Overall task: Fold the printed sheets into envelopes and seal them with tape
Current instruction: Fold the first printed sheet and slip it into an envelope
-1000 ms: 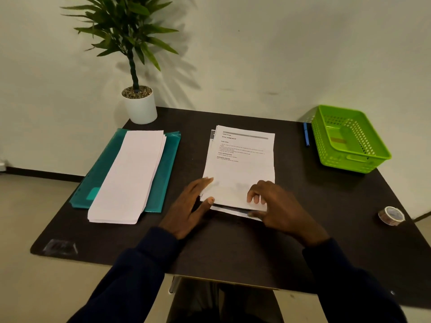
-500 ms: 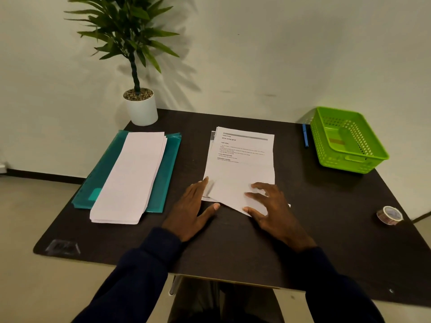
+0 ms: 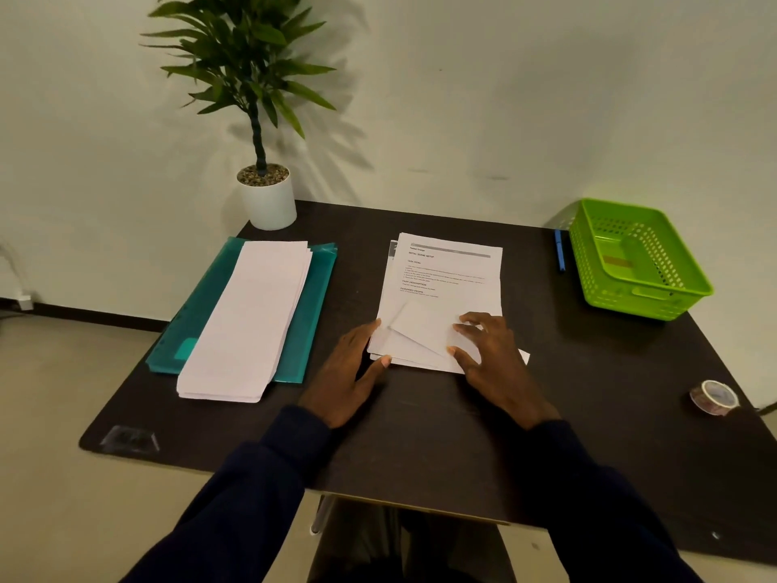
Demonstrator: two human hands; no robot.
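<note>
A small stack of printed sheets point(image 3: 445, 279) lies in the middle of the dark table point(image 3: 420, 435). The top sheet's near right corner is folded up and left into a slanted flap point(image 3: 420, 326). My right hand point(image 3: 492, 359) presses on that flap with spread fingers. My left hand point(image 3: 349, 372) lies flat at the stack's near left corner, thumb against the paper edge. A roll of tape point(image 3: 713, 396) sits at the right edge of the table, away from both hands.
A pile of long white folded sheets point(image 3: 248, 317) rests on teal folders point(image 3: 311, 313) at the left. A green mesh basket point(image 3: 639, 263) stands at the back right with a blue pen point(image 3: 559, 254) beside it. A potted plant point(image 3: 265, 191) occupies the back left corner.
My right hand has gone from curled fingers at the sheet's near edge to spread fingers pressing down; the near right corner is now folded over diagonally. The left hand has barely moved.
</note>
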